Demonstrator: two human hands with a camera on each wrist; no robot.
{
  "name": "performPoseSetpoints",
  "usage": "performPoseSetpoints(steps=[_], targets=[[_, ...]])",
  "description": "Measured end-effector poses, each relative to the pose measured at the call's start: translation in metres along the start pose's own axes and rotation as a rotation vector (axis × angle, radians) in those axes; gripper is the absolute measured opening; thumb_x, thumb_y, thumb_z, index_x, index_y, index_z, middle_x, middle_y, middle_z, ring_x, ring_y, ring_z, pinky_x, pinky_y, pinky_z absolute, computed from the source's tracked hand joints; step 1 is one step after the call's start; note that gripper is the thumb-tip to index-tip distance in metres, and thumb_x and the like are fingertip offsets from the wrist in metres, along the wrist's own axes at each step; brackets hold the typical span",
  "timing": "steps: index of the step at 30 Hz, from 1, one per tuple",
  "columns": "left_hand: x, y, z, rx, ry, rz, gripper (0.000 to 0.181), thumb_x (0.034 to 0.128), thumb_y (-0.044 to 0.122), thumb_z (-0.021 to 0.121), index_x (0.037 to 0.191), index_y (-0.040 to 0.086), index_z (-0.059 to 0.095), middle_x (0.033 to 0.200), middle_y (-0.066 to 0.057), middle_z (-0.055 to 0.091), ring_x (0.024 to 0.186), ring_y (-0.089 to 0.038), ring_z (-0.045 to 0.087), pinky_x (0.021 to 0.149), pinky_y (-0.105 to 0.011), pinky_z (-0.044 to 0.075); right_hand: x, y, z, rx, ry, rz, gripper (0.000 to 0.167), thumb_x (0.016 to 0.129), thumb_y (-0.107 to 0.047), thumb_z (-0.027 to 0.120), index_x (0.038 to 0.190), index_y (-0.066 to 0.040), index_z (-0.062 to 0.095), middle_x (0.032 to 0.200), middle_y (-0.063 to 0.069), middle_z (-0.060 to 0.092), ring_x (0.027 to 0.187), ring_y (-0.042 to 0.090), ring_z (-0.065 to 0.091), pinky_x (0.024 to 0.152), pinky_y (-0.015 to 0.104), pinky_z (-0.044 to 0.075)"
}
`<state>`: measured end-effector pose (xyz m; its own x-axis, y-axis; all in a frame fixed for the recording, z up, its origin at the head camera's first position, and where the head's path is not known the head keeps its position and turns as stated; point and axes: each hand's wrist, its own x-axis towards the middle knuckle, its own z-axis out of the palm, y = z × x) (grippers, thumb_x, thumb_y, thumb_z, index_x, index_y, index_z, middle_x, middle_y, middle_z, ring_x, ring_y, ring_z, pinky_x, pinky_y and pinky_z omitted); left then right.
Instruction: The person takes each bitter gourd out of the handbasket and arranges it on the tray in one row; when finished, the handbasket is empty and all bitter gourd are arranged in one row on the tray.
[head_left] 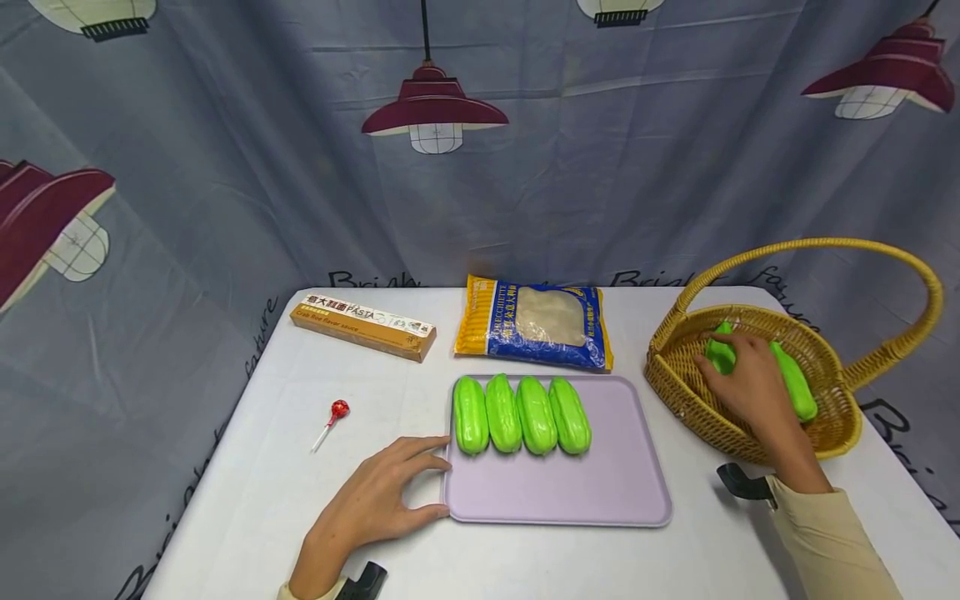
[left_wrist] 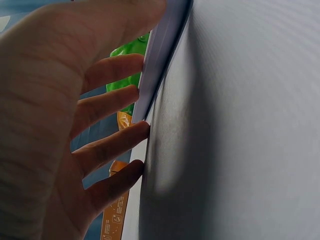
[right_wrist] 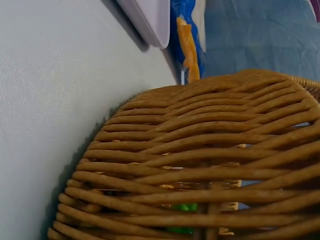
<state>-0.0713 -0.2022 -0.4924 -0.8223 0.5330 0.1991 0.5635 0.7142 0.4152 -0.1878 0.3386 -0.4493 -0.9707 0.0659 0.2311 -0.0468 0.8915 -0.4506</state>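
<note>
Four bright green, ribbed, cucumber-like vegetables, several in a row, lie side by side on a lilac tray (head_left: 615, 492); one of them is this green cucumber (head_left: 471, 415). My left hand (head_left: 382, 492) is at the tray's left edge, fingers spread and fingertips touching the rim. Inside the wicker basket (head_left: 675, 408), my right hand (head_left: 750, 383) has its thumb and fingers around a green cucumber (head_left: 722, 357), partly hidden by the hand. Another green cucumber (head_left: 795, 383) lies to the right of that hand. In the right wrist view the basket's woven wall (right_wrist: 200, 165) hides the hand.
A blue and yellow pasta bag (head_left: 536, 323) lies behind the tray. At the back left is a brown pasta box (head_left: 363, 323), with a red lollipop (head_left: 340, 409) nearer the front. The basket's tall handle (head_left: 825, 242) arches over it. A grey curtain (head_left: 555, 192) hangs behind the table.
</note>
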Motion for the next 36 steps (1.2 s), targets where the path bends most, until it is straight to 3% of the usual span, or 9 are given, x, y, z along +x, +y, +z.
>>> performPoseSetpoints(steps=[7,11,17,21,28,36], targets=[[0.0003,-0.0006,0.0009,0.000,0.011,0.015,0.046,0.0845,0.053,0.090,0.124,0.032,0.076,0.155,0.010,0.060,0.140,-0.013,0.058,0.112,-0.040,0.054,-0.0008,0.0004,-0.0013,-0.046,-0.070,0.077,0.065,0.103,-0.033,0.069,0.147,0.011,0.051,0.146,0.048,0.039,0.133,0.067,0.037,0.102,0.082,0.037],[0.0000,0.0004,0.0006,-0.004,0.007,0.004,0.046,0.0844,0.052,0.090,0.124,0.032,0.076,0.155,0.011,0.060,0.140,-0.012,0.058,0.112,-0.041,0.054,-0.0016,0.0018,-0.0013,-0.057,-0.072,0.072,0.066,0.100,-0.030,0.074,0.146,0.011,0.052,0.141,0.048,0.041,0.126,0.065,0.041,0.091,0.078,0.043],[0.0003,0.0010,-0.0003,-0.009,-0.010,-0.013,0.046,0.0850,0.053,0.089,0.124,0.032,0.077,0.156,0.012,0.059,0.141,-0.012,0.057,0.114,-0.040,0.053,-0.0044,0.0032,0.0015,-0.067,-0.058,0.077,0.069,0.094,-0.029,0.082,0.145,0.008,0.054,0.135,0.044,0.041,0.114,0.058,0.045,0.065,0.057,0.047],[0.0010,0.0001,-0.0002,-0.010,-0.006,-0.004,0.046,0.0849,0.052,0.089,0.124,0.032,0.076,0.156,0.011,0.059,0.141,-0.012,0.057,0.114,-0.040,0.053,-0.0050,0.0052,0.0027,-0.070,-0.046,0.075,0.074,0.089,-0.031,0.088,0.143,0.007,0.055,0.132,0.043,0.041,0.109,0.053,0.044,0.062,0.047,0.041],[0.0009,-0.0008,-0.0001,0.000,0.010,0.014,0.046,0.0845,0.052,0.090,0.124,0.031,0.076,0.155,0.010,0.060,0.140,-0.012,0.058,0.113,-0.039,0.053,-0.0055,0.0042,0.0013,-0.068,-0.058,0.080,0.078,0.085,-0.027,0.090,0.143,0.008,0.053,0.134,0.045,0.038,0.110,0.056,0.044,0.071,0.063,0.046],[0.0005,0.0001,-0.0015,-0.014,-0.014,-0.002,0.047,0.0852,0.052,0.089,0.125,0.031,0.076,0.156,0.011,0.059,0.142,-0.012,0.056,0.114,-0.040,0.053,-0.0086,0.0021,-0.0030,-0.118,-0.099,0.134,0.083,0.083,-0.032,0.091,0.146,0.005,0.052,0.133,0.042,0.040,0.105,0.056,0.050,0.064,0.062,0.049]])
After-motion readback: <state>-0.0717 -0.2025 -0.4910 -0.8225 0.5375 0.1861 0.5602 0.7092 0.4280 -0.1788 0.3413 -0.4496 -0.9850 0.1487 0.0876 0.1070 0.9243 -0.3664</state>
